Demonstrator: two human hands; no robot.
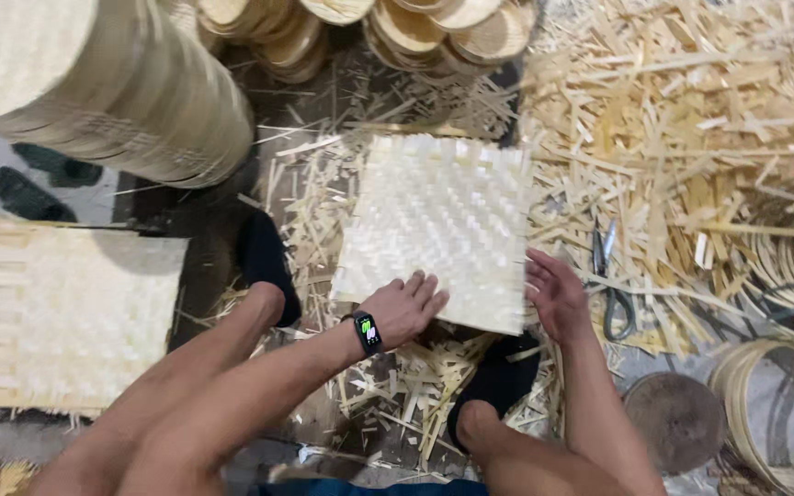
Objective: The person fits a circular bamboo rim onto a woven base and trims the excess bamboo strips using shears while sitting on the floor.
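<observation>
On the floor between the person's feet lies a square woven bamboo mat [438, 230], pale and flat, resting on a litter of bamboo strips [682, 119]. The left hand [406, 308] lies palm down on the mat's near edge, fingers spread and relaxed, grasping nothing; a smartwatch [367, 332] sits on that wrist. The right hand [553, 294] touches the mat's near right corner with open fingers, though the picture does not show whether the fingertips curl under the edge. Both feet wear dark socks [264, 262], and the right foot is partly hidden under the mat's lower edge and the scraps.

Just right of the right hand, scissors [610, 285] lie among the strips, their blades half buried. At the left sits a stack of woven mats [57, 312], cut off by the frame edge. Above it, a tilted column of round woven lids [121, 92] runs out of view at the top left. More round woven pieces [415, 32] crowd the top edge, only partly visible. Bamboo hoops [783, 386] lie at the lower right, cropped by the border, beside a dark round disc [677, 418] whose nature is hard to make out.
</observation>
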